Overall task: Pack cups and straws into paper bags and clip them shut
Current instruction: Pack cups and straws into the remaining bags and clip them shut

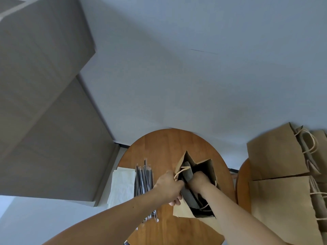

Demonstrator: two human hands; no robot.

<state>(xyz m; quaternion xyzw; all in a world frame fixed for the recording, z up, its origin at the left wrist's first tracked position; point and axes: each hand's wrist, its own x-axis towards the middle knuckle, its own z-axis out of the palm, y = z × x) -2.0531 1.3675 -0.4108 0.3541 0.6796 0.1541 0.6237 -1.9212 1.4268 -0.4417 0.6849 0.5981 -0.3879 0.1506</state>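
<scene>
- step in hand, as i judge it: loading the open paper bag (pixel 183 212), which stands on the round wooden table (pixel 159 147); not yet closed or clipped
- left hand (pixel 169 187) has its fingers curled round the bag's near-left rim beside a twisted paper handle (pixel 182 169), holding the mouth wide
- right hand (pixel 198 180) is plunged into the mouth; its fingers are hidden, so i cannot tell what it holds, if anything; a dark grey shape lies inside, unclear what
- next move likely calls for a straw from the straws (pixel 143 181) lying just left of the bag; thin, dark, in glossy clear sleeves
- bag is stiff creased kraft paper; white sheets (pixel 122 184) beside the straws; more brown bags (pixel 276 156) piled on the right
</scene>
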